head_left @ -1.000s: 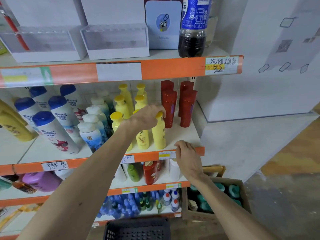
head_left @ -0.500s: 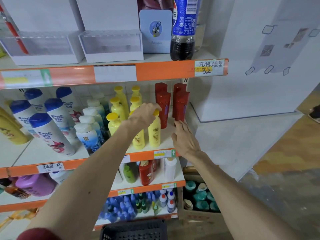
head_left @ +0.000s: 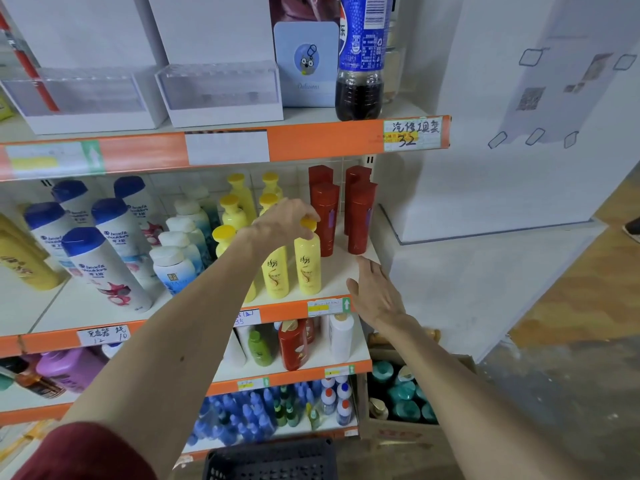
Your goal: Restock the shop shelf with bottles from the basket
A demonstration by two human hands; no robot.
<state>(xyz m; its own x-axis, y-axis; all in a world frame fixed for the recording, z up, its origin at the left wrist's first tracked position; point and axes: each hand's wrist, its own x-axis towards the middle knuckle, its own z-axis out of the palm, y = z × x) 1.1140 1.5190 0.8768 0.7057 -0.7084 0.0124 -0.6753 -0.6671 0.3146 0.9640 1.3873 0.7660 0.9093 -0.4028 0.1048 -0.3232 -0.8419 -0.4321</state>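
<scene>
Your left hand is curled over the cap of the yellow bottle and grips it from above. The bottle stands upright at the front of the middle shelf, touching or just beside a second yellow bottle on its left, with the red bottles behind it to the right. Your right hand is flat with straight fingers and holds nothing. It sits at the shelf's front right corner, and contact with the board cannot be confirmed. The step in hand appears to be seating this bottle in its row. Set the base fully on the board, clear of the front lip, turn the label outward and square it with its neighbour. Release the cap only once the bottle stands on its own. Guard the red bottles with your free hand, as they are tall and look likely to tip. Your left fingertips are hidden behind the cap. The basket is cut off at the bottom edge, so its contents cannot be seen. The price labels are too blurred to read reliably.
</scene>
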